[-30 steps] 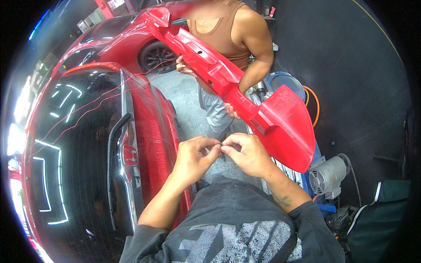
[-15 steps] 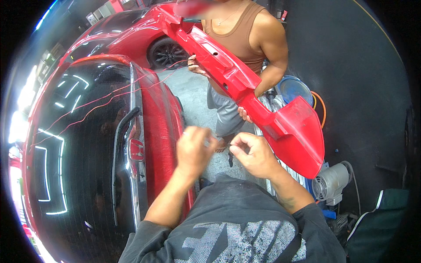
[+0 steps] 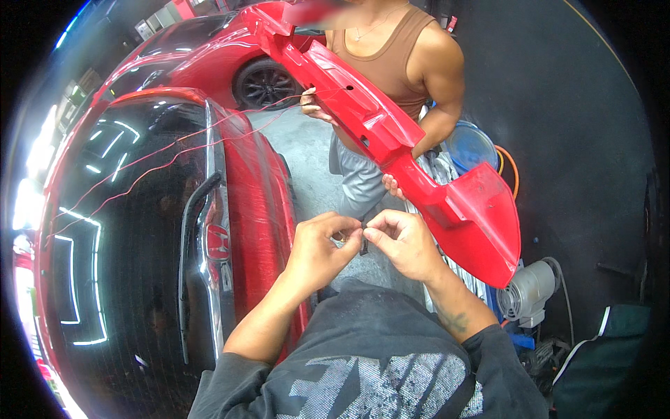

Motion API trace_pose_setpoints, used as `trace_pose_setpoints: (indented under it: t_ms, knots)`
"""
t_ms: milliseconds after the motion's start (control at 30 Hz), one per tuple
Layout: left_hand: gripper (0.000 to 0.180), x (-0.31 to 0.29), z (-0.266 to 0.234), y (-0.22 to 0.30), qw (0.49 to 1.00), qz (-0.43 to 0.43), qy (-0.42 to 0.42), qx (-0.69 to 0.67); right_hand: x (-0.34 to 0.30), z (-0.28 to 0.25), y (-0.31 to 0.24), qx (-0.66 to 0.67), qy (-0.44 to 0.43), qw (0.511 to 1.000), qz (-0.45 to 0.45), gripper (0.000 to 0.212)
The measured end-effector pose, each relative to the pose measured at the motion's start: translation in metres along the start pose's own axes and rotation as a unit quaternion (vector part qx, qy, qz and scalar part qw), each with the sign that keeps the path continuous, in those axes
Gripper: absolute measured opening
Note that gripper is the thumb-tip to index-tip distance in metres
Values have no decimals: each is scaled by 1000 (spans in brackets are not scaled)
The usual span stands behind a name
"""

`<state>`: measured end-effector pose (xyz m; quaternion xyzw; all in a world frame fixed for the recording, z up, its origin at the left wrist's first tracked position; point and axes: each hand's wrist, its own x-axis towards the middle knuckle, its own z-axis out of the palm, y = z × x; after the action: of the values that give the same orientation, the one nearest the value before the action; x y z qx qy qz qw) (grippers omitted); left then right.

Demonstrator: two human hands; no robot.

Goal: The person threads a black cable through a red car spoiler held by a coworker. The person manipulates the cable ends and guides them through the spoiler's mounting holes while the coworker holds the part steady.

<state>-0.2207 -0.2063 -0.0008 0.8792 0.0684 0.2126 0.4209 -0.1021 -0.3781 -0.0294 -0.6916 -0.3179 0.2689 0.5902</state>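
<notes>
My left hand (image 3: 322,246) and my right hand (image 3: 403,241) meet fingertip to fingertip in front of my chest. Both are pinched closed, and whatever sits between the fingers is too small to make out. Past them, a person (image 3: 384,52) in a brown tank top holds a long red car spoiler (image 3: 391,140) slantwise with both hands. Its broad end hangs close beyond my right hand, apart from it. Thin red wires (image 3: 167,146) run from the spoiler over the rear window of a red car (image 3: 258,230) on my left.
A rear wiper (image 3: 188,258) lies along the window (image 3: 132,279). Behind stands another red car (image 3: 195,59) with a black wheel (image 3: 266,84). On the right are a blue-rimmed drum (image 3: 469,148), an orange hose (image 3: 511,171), a grey motor (image 3: 527,293) and a dark wall (image 3: 558,126).
My left hand has moved right, and its fingers now touch those of my right hand. The spoiler and the person have shifted slightly right.
</notes>
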Motion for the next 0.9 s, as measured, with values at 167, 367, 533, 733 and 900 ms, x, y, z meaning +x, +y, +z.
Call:
trace_pose_setpoints:
  t_ms: [167,367,533,733,900]
  knots:
    - [14,-1,2,-6,996,63,17,60,-1,3,-7,-106,24,986,-127,13]
    - [13,-8,11,-5,993,77,54,65,-4,0,-6,-164,13,961,-223,7]
    - [10,-7,18,-2,977,132,132,104,-7,-3,-13,-164,18,962,-217,9]
    - [6,9,-27,-43,981,-151,116,-38,-9,-24,4,59,-19,998,-33,14]
    - [15,0,0,2,979,-111,-15,-169,-7,-20,14,157,-31,986,-35,16]
